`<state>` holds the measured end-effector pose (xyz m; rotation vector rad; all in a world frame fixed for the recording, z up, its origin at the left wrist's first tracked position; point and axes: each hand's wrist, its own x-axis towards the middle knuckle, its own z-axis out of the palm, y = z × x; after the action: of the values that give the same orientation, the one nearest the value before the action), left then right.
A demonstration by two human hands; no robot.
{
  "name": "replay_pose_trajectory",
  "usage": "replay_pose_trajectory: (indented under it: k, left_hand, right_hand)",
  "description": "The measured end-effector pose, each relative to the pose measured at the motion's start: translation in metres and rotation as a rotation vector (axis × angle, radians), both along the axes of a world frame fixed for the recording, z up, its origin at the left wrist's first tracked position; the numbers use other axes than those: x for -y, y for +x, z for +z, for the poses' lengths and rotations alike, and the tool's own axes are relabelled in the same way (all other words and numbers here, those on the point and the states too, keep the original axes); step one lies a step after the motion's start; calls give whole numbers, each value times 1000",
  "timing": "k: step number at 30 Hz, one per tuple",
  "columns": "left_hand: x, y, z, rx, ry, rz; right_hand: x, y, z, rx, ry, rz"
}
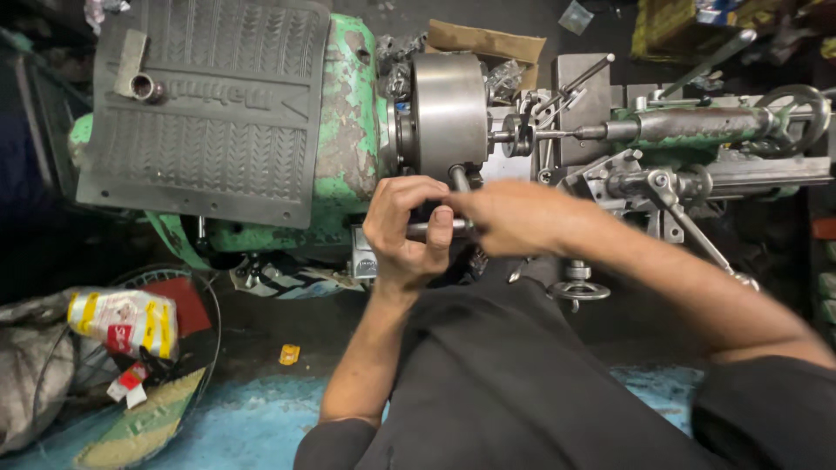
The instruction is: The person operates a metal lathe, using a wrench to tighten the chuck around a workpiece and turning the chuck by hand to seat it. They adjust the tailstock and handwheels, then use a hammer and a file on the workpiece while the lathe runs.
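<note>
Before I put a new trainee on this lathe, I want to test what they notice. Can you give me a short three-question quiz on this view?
1. True or false: both hands grip the T-handled chuck key.
2. What lies on the green headstock? A) rubber mat B) toolbox C) rag
3. Which hand is nearer the headstock?

Key
1. True: the left hand and right hand both hold its crossbar below the chuck.
2. A, the rubber mat.
3. The left hand.

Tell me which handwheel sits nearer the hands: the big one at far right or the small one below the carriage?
The small handwheel, low beside the right forearm. The big handwheel sits at the tailstock end, far from both hands on the chuck key.
</note>
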<state>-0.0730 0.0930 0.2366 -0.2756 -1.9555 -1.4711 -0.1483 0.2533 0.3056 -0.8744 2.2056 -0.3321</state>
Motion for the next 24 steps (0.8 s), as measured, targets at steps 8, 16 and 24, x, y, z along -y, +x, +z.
replay_pose_trajectory:
  k: [8,16,24]
  left_hand:
    - [-16,-16,-18,-237,386,51]
    - [-19,-22,-16,-392,507,-41]
    - [4,-35,-40,-400,580,-374]
  right_hand:
    - [-60,-16,-7,199,168,274]
    - [-112,-16,-67,189,-26,546]
    - [-126,-2,-72,157,-295,574]
